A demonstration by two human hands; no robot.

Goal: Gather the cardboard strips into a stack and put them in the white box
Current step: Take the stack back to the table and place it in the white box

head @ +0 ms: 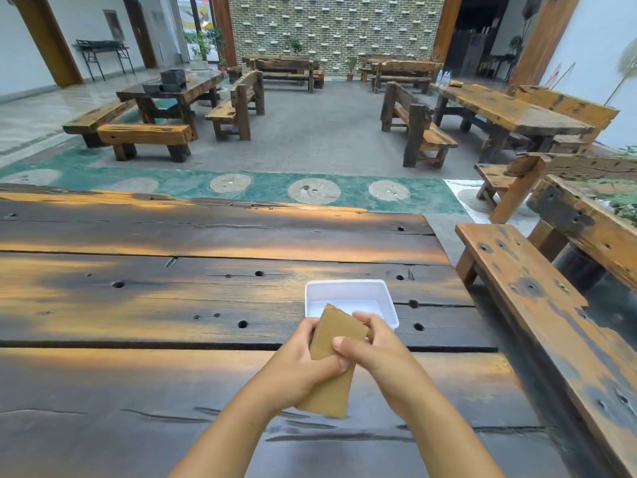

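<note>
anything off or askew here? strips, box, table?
Nothing stands out. Both hands, left hand and right hand, hold the cardboard strips as one stack, tilted, just short of the empty, upright white box.

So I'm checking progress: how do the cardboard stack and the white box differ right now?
The cardboard stack is brown, flat and tilted, gripped between the left hand and right hand; the white box is white, open-topped and rests untouched on the table. The stack is held in the air; the box looks empty. Both are roughly rectangular.

rustic dining hall (rows of wooden tables (206, 298), benches (537, 305))
</note>
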